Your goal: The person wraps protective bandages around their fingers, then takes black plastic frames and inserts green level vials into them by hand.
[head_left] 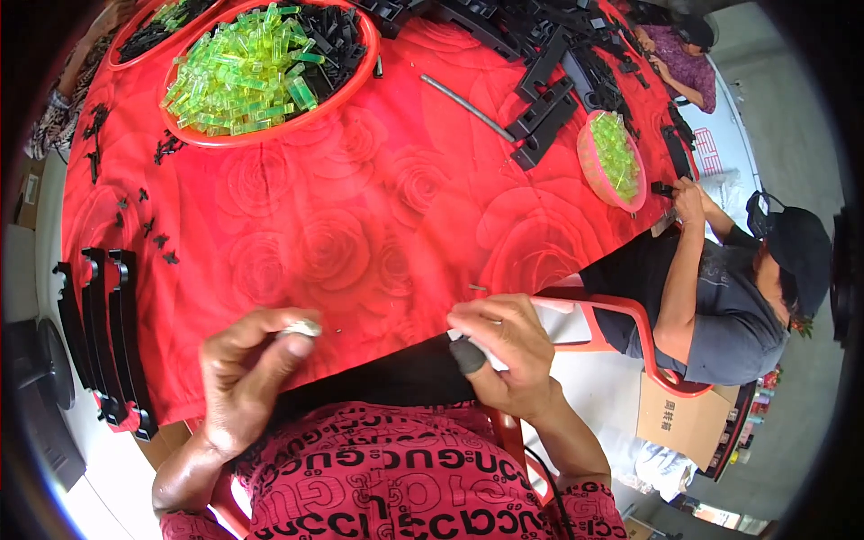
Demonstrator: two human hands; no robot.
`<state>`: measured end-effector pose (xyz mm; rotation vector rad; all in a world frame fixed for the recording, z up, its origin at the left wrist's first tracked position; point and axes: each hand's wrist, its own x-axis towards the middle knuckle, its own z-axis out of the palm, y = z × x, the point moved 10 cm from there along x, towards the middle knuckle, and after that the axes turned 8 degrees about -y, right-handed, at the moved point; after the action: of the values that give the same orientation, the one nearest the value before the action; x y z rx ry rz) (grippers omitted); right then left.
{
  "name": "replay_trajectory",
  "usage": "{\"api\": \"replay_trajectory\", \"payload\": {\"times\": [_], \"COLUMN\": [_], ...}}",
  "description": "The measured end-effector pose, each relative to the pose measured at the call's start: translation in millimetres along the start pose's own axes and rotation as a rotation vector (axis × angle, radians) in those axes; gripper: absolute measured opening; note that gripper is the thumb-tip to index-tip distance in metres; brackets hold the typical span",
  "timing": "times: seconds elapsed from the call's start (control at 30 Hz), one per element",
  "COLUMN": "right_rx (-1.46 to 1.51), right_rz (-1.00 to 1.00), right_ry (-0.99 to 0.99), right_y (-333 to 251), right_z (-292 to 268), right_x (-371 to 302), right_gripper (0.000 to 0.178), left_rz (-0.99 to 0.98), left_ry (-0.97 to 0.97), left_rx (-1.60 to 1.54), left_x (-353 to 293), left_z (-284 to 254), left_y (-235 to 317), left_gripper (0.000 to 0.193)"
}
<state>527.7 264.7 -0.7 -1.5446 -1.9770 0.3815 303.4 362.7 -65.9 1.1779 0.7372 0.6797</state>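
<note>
My left hand (241,373) is above the near edge of the red rose-patterned tablecloth (360,207). Its thumb and forefinger are closed together, with a small whitish bit (302,328) at their tips. Whether this is a held piece or a wrap on the finger I cannot make out. My right hand (515,351), to the right over the same edge, is closed round a smooth white object (486,349), mostly covered by the fingers. A dark cover (467,355) sits on the right thumb, and a ring shows on a finger. The hands are apart.
A red basin (270,138) of yellow-green clear pieces and black parts stands far left; a pink bowl (589,171) of similar pieces stands right. Black strips (121,333) lie at the left edge, black mouldings (544,121) and a metal rod (463,105) far right. A co-worker (738,297) sits right.
</note>
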Motion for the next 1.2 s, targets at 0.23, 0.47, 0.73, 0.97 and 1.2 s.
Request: {"api": "replay_trajectory", "payload": {"times": [0.23,0.47,0.73,0.97,1.2], "right_rx": [0.208,0.354,0.594,0.561,0.554], "right_rz": [-0.091,0.013,0.366,-0.018,-0.041], "right_ry": [0.156,0.086,0.298,0.197,0.127], "right_y": [-5,33,108,36,32], "right_z": [-10,-1,7,-5,12], "right_x": [9,-30,-105,-34,-28], "right_gripper": [0.029,0.022,0.014,0.033,0.031], "left_rz": [-0.214,-0.177,-0.252,-0.213,-0.230], "left_ry": [-0.181,-0.158,-0.036,-0.220,-0.127], "left_rx": [-0.429,-0.346,-0.157,-0.208,-0.262], "left_x": [28,21,20,18,9], "left_z": [96,122,86,135,116], "left_y": [-43,-34,-35,-37,-45], "left_gripper": [0.019,0.017,0.016,0.017,0.016]}}
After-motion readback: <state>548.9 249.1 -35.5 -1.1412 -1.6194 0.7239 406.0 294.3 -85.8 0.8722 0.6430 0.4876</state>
